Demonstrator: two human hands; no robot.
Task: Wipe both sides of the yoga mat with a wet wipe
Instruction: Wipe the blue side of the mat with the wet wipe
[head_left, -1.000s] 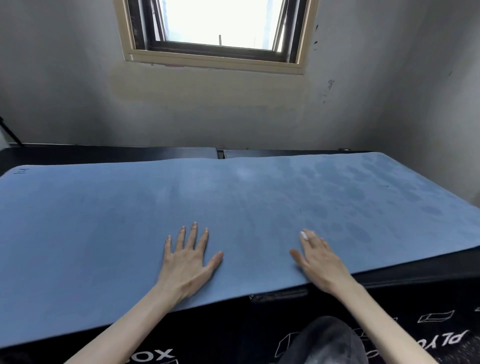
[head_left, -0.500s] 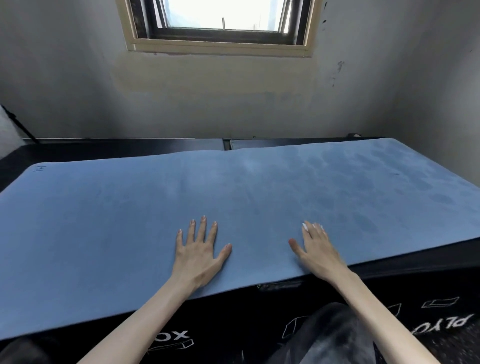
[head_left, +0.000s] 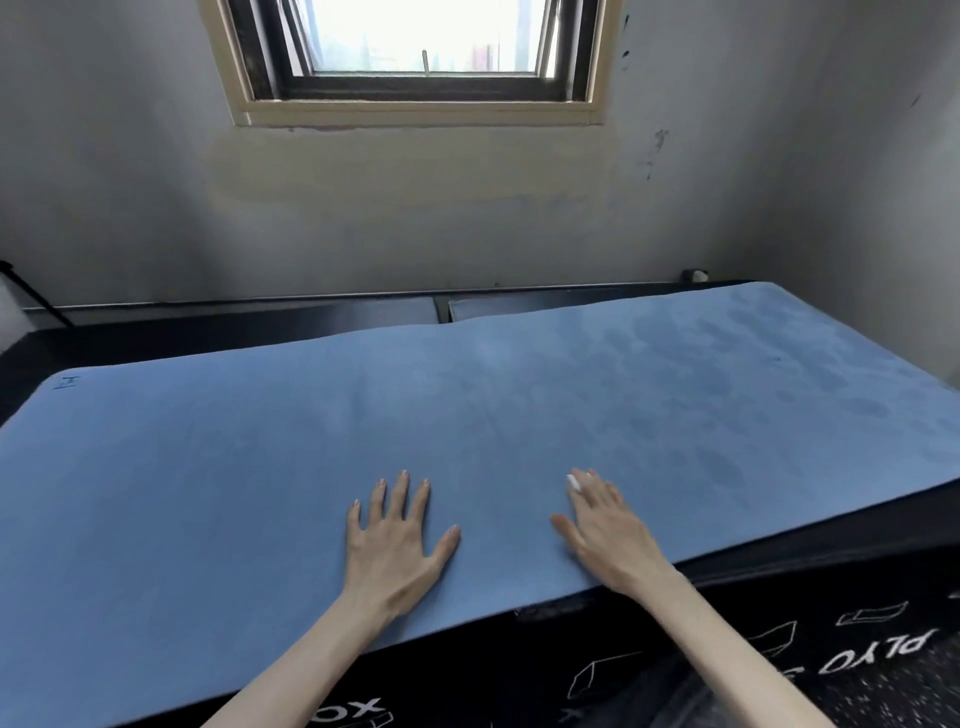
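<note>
From the head camera, the blue yoga mat (head_left: 467, 431) lay spread flat across the black surface (head_left: 234, 332), covering it almost from the left edge to the right and overhanging the near edge. And there were both hands, down on the mat close to that near edge: the left hand (head_left: 395, 540) planted flat with its fingers (head_left: 402, 493) splayed wide and holding nothing, the right hand (head_left: 602, 525) just beside it, palm down with its fingers (head_left: 597, 488) straight and close together. Something small and white (head_left: 573, 482) peeked out at the right fingertips; possibly the wet wipe, but too little showed to be sure. Darker damp-looking patches (head_left: 727, 384) mottled the mat toward the far right corner, while the left stretch looked even and dry, so the job seemed only partly done on this face. The sensible play here: keep the left palm pressing to stop the mat creeping, and sweep the right hand in long overlapping strokes. As for writing, a small mark (head_left: 69, 384) sat at the mat's far left corner, unreadable, and the front of the black surface carried upside-down white lettering, "PLYO" (head_left: 893, 657) on the right and "XO" (head_left: 353, 709) lower down.
</note>
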